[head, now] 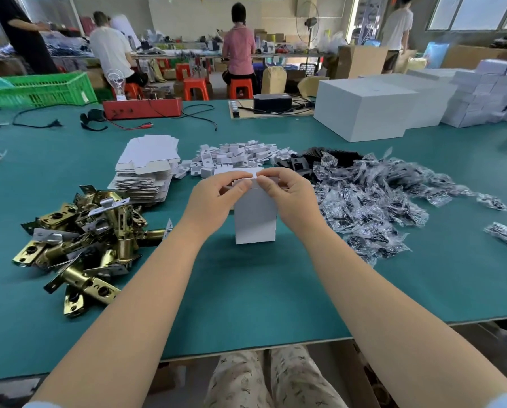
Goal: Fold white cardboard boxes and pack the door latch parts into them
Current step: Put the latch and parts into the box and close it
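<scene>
Now, box: a small white cardboard box (pixel 255 216) is held upright at the middle of the green table (pixel 246 290), its bottom edge low over the table; whether it touches cannot be told.
Left hand: the left hand (pixel 214 195) is curled on the upper left corner of the box, and the top flap is pinched by thumb and fingers.
Right hand: the right hand (pixel 287 192) is curled on the upper right corner, the same flap being pinched.
Latches: a heap of brass door latch parts (pixel 84 242) is seen left of the box, well apart.
Flat boxes: a stack of unfolded white boxes (pixel 146 169) lies behind the latches.
Bags: a pile of clear plastic bags (pixel 378 198) with dark small parts lies just right of the right hand.
Inserts: small white cardboard pieces (pixel 237 156) are heaped behind the hands.
</scene>
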A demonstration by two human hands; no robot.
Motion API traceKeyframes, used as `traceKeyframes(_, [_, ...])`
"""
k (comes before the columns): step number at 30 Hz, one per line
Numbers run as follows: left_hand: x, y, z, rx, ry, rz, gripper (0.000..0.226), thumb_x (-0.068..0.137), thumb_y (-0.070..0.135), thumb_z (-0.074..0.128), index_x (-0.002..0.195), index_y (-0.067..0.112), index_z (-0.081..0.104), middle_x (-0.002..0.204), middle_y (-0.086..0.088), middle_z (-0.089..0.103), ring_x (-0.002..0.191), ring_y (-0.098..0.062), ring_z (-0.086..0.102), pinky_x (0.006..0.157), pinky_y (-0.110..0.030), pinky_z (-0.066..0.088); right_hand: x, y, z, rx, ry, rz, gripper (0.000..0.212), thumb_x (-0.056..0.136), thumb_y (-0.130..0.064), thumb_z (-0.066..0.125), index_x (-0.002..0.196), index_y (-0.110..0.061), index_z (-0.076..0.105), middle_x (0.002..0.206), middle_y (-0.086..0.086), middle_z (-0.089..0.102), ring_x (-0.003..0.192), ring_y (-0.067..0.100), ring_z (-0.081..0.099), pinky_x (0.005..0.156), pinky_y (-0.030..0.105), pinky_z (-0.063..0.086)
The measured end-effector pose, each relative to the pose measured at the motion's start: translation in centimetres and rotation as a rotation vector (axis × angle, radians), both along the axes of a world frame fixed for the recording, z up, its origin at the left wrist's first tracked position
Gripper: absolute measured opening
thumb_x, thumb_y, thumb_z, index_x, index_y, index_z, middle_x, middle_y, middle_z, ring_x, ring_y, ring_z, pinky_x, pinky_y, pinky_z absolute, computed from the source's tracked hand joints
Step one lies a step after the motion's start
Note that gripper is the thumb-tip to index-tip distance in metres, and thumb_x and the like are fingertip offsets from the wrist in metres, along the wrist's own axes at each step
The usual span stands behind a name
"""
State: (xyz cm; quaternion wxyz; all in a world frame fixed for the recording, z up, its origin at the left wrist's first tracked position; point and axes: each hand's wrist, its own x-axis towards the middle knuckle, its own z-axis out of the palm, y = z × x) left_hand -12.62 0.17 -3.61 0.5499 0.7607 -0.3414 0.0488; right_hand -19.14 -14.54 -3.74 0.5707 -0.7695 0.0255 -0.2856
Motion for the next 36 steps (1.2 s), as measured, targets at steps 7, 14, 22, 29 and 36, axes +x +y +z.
traceKeyframes(7, [-0.8, -1.2, -0.4, -0.118, -0.002, 0.104, 0.015, 0.097, 0.019, 0.058, 0.099, 0.029, 0.069, 0.087, 0.017, 0.063, 0.067, 0.011, 0.052, 0.062, -0.004, 0.036, 0.5, 0.8, -0.1, 0.139, -0.084, -0.010, 0.019, 0.088, -0.016, 0.068, 0.083, -0.035, 0.069, 0.082, -0.009, 0.069, 0.077, 0.008, 0.059, 0.068, 0.015, 0.047])
traceKeyframes(14, [-1.4, -1.2, -1.7, -0.194, -0.041, 0.109, 0.020, 0.096, 0.018, 0.057, 0.095, 0.035, 0.068, 0.100, 0.018, 0.067, 0.091, 0.007, 0.058, 0.076, -0.007, 0.042, 0.0, 0.2, -1.5, 0.013, -0.098, -0.011, 0.013, 0.094, -0.014, 0.059, 0.095, -0.020, 0.070, 0.106, -0.005, 0.067, 0.104, 0.011, 0.060, 0.088, 0.028, 0.049])
traceKeyframes(22, [-2.3, -1.8, -4.3, -0.109, -0.256, 0.229, 0.028, 0.089, 0.014, 0.054, 0.114, 0.010, 0.067, 0.130, 0.001, 0.055, 0.119, 0.001, 0.046, 0.095, -0.015, 0.042, -0.8, 0.2, -3.9, -0.332, -0.115, -0.015, 0.043, 0.085, -0.015, 0.066, 0.125, -0.027, 0.053, 0.139, -0.015, 0.040, 0.122, -0.019, 0.033, 0.092, 0.003, 0.034])
traceKeyframes(29, [-2.1, -0.7, -4.4, -0.165, -0.122, 0.249, 0.032, 0.092, 0.020, 0.057, 0.111, 0.045, 0.056, 0.108, 0.023, 0.057, 0.092, 0.001, 0.056, 0.084, -0.019, 0.047, -1.1, -0.4, -5.5, -0.222, 0.187, 0.051, 0.104, 0.076, -0.021, 0.077, 0.149, -0.041, 0.005, 0.139, -0.019, 0.038, 0.107, 0.004, 0.054, 0.093, 0.031, 0.050])
traceKeyframes(36, [-1.3, -0.3, -3.6, -0.651, 0.630, 0.261, 0.024, 0.094, 0.017, 0.061, 0.102, 0.039, 0.058, 0.113, -0.001, 0.058, 0.102, -0.017, 0.060, 0.059, -0.034, 0.058, -1.3, 0.0, -5.5, -0.377, 0.212, 0.045, 0.098, 0.069, -0.041, 0.082, 0.146, -0.031, 0.021, 0.143, -0.009, 0.033, 0.129, 0.006, 0.035, 0.106, 0.025, 0.032])
